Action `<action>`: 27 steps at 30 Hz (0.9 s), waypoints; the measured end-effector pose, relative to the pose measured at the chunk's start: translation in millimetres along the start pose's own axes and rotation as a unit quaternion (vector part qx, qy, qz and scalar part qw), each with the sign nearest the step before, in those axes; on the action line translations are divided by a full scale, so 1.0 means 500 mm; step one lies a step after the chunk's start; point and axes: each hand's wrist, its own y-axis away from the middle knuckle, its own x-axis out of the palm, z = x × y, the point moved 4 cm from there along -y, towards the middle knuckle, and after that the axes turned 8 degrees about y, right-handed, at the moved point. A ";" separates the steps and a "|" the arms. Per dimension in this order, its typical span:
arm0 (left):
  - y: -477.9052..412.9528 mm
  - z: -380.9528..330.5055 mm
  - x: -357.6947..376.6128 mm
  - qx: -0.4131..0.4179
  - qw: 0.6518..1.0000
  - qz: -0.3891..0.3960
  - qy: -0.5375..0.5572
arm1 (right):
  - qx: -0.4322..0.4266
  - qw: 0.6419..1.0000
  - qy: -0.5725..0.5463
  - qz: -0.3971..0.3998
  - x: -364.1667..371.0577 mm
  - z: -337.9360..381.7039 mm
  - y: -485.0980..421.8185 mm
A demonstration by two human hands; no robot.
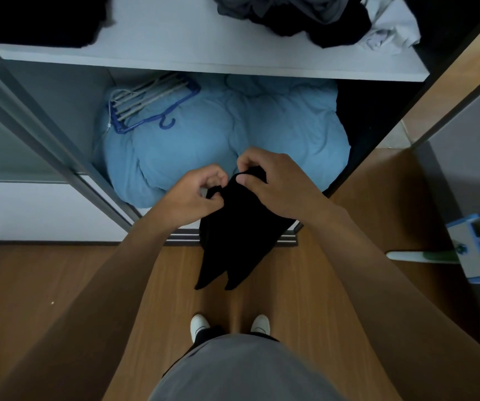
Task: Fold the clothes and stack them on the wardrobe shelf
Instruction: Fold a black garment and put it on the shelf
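2 hands on 1 black garment: left hand & right hand each pinch its top edge w/ curled fingers; it hangs in front of the wardrobe, above the floor. Shelf: 1 dark stack at left, 1 loose heap (grey, black, white pcs) at right. Lower compartment: 1 blue duvet w/ bundle of hangers on top, 1 blue, rest pale, no. unclear.

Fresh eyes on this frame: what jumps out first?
Centre frame, the left hand and right hand pinch the top of a hanging black garment. Behind, a light-blue duvet with hangers on it lies below the white shelf, where unfolded clothes are heaped at right.
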 end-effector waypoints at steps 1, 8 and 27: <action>0.001 0.011 -0.004 -0.013 1.000 0.009 -0.007 | -0.008 1.000 -0.004 0.000 0.001 0.003 -0.001; 0.012 0.071 -0.017 -0.073 0.993 0.031 -0.083 | -0.038 0.998 -0.019 0.042 0.013 0.013 -0.004; 0.037 0.112 -0.029 -0.203 0.975 0.052 0.070 | 0.035 0.995 0.052 0.083 0.023 0.014 -0.032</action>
